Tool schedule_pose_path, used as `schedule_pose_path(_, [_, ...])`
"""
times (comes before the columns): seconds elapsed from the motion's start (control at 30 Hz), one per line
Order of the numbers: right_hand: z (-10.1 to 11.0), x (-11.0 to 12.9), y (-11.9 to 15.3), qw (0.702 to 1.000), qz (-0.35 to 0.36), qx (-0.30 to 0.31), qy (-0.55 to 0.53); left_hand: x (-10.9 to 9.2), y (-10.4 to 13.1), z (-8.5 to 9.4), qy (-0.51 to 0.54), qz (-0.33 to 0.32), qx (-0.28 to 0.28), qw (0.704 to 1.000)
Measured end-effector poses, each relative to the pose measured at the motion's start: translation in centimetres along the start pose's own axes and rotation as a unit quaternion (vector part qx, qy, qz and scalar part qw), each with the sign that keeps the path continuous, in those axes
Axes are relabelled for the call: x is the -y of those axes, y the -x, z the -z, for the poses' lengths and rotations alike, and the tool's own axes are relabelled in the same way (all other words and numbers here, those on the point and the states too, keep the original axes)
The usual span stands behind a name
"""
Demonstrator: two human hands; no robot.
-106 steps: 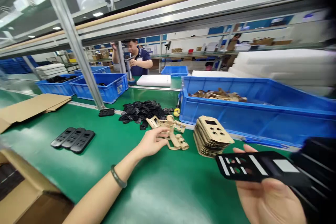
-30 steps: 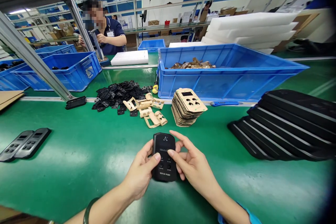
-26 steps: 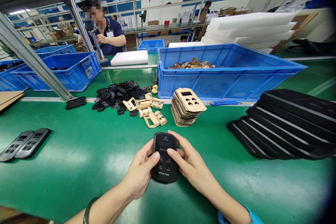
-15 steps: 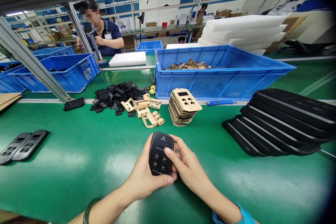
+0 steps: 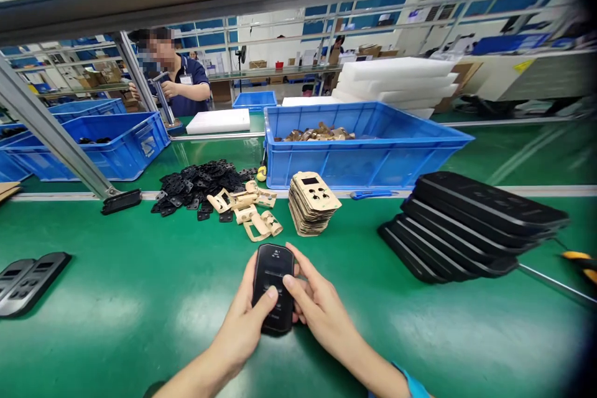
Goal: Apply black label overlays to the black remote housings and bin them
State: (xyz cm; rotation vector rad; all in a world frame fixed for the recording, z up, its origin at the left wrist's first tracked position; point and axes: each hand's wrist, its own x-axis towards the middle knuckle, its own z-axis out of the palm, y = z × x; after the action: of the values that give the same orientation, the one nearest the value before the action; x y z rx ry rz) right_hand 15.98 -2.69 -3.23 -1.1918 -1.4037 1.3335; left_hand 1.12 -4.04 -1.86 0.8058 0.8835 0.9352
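Observation:
A black handheld device housing (image 5: 274,267) with button spots and small print on its face is held between both hands, low over the green bench. My left hand (image 5: 245,311) wraps its left edge, the thumb pressing across the lower face. My right hand (image 5: 317,298) grips the right edge with its thumb on the middle of the face; its other fingers curl partly hidden underneath. Just beyond the hands stands a stack of tan backing-paper panels (image 5: 313,202) with cut-outs. Left of it lie curled tan peeled liners (image 5: 254,214) and a heap of small black plates (image 5: 198,186).
Black housings (image 5: 466,227) are piled at the right, near a screwdriver (image 5: 573,261). Two grey-black housings (image 5: 35,283) lie at the left. A blue bin (image 5: 354,158) with tan scraps and a blue cutter (image 5: 373,194) are beyond. A co-worker (image 5: 184,81) stands across the bench.
My left thumb has moved from the housing's bottom edge up onto its face. The view has shifted, so the bench things appear farther left and slightly lower.

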Motion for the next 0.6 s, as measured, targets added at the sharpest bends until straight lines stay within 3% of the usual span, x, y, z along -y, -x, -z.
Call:
schedule_pose_path(0.07, [0.0,-0.1,0.1,0.995,0.075,-0.01,0.062,0.2,0.3,-0.1,0.023,-0.024,0.02,0.999])
schedule_pose_path(0.17, [0.2,0.8,0.4,0.972,0.168,0.0,0.167,0.8,0.7,-0.3,0.048,-0.076,0.101,0.991])
schedule_pose_path(0.3, [2.3,4.9,0.7,0.946,0.217,-0.018,0.239,1.0,0.3,0.2,0.025,-0.151,0.156,0.976])
schedule_pose_path(0.4, [7.0,9.2,0.8,0.888,0.253,-0.143,0.355,0.7,-0.3,0.8,0.013,-0.147,0.14,0.979])
schedule_pose_path(0.5, [13.5,12.4,0.6,0.778,0.219,-0.298,0.508,0.3,-0.7,1.3,0.019,-0.115,0.101,0.988])
schedule_pose_path(0.57, [17.7,13.5,0.3,0.725,0.135,-0.326,0.591,0.2,-0.7,1.3,0.021,-0.098,0.074,0.992])
schedule_pose_path(0.6, [19.3,13.7,0.2,0.719,0.116,-0.325,0.604,0.1,-0.7,1.3,0.021,-0.091,0.062,0.994])
